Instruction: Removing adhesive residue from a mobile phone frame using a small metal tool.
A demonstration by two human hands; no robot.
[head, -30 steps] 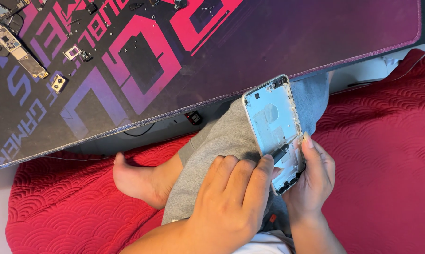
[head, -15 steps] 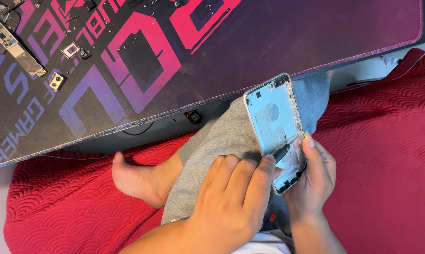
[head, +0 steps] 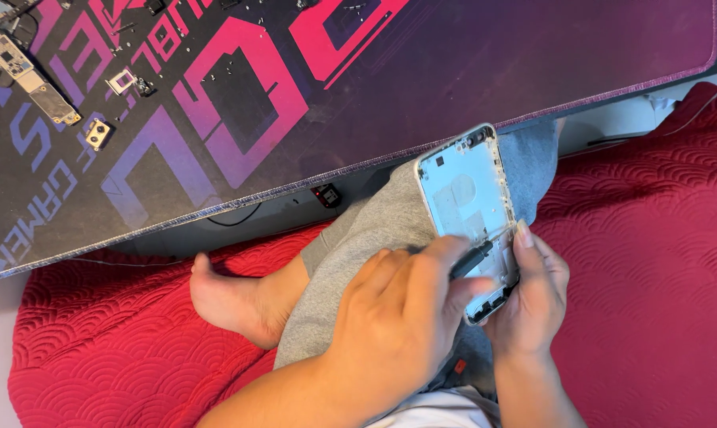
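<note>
An opened phone housing (head: 467, 198), pale blue inside with a silver frame, is held tilted over my grey-trousered knee. My right hand (head: 533, 297) grips its lower end from the right side. My left hand (head: 402, 317) covers the lower left corner and pinches a small dark part (head: 473, 257) against the housing's inside. What lies under my left fingers is hidden.
A large dark desk mat (head: 469, 71) with pink and purple shapes spans the top. On its left lie a long circuit board (head: 29, 75) and small square parts (head: 98, 133). A red quilted cover (head: 651, 238) lies beneath me, my bare foot (head: 231, 301) on it.
My left fingers have slid up over the lower part of the housing and now hold the dark part there. The housing and my right hand have stayed in place.
</note>
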